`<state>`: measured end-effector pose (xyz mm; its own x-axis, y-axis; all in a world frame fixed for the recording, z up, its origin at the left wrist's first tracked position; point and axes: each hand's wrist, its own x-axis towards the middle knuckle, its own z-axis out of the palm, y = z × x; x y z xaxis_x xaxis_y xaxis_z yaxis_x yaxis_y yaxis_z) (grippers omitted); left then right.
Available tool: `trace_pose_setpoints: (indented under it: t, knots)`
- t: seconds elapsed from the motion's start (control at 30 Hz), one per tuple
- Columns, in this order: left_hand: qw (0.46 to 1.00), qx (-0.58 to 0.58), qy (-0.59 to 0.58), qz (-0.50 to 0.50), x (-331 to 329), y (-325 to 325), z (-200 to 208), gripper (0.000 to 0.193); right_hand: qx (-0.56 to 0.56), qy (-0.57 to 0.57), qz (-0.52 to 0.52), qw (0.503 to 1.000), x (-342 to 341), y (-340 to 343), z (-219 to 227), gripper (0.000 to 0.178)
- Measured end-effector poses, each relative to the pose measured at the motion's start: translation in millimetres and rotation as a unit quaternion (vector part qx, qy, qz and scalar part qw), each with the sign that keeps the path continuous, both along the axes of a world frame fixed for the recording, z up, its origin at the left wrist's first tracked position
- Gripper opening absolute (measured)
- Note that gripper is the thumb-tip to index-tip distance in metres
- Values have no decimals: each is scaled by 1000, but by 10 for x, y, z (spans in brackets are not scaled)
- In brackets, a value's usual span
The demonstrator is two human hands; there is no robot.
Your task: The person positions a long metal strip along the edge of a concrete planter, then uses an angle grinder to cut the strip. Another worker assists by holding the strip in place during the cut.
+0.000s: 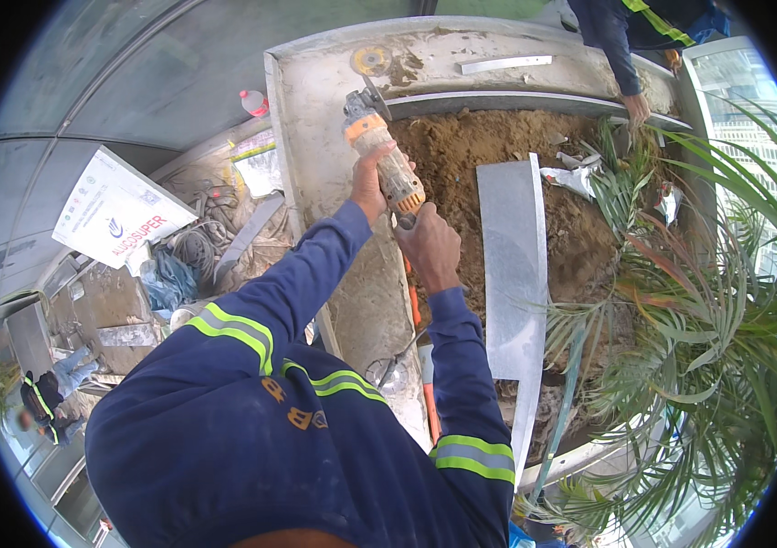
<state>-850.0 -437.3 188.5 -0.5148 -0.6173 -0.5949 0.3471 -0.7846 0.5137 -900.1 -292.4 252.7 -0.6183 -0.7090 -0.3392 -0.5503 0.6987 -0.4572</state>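
An orange and grey angle grinder [381, 157], coated in dust, is held out in front of me with its head pointing away. My left hand [369, 187] is wrapped round the middle of its body. Behind it, my right hand [432, 247] grips the rear end. The thin cutting disc [376, 99] stands on edge near a long curved grey strip [507, 99]; whether they touch I cannot tell. That strip runs along the far side of a soil bed. Near its right end is a co-worker's hand [637, 110].
A notched grey sheet [512, 265] lies across the soil [443, 146]. Palm fronds [699, 347] crowd the right. On the pale ledge rest a loose round disc [371, 61] and a short white strip [505, 65]. A printed white board [124, 205] and a red-capped bottle [253, 102] are at left.
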Motion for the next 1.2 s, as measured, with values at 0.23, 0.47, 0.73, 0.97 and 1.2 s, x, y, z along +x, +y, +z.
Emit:
trace_pose_setpoints:
  t: [0.23, 0.47, 0.73, 0.97, 1.2]
  knots:
    - [1000, 0, 3, -10, 16, -42, -82, 44, -9, 7, 0, 1000, 2, -8, -74, 41]
    - [1000, -3, -8, -7, 11, -15, -13, 43, -17, 14, -5, 1000, 7, -7, -76, 40]
    - [999, -6, 38, -13, 154, -47, 137, 44, -40, 28, -3, 999, 160, 25, 51, 38]
    - [1000, -7, 22, -14, 405, -157, 164, 44, -47, 18, -3, 999, 397, -78, 110, 36]
    - [1000, 5, 31, 0, 185, -93, 38, 42, -19, 40, 8, 999, 188, -60, 35, 39]
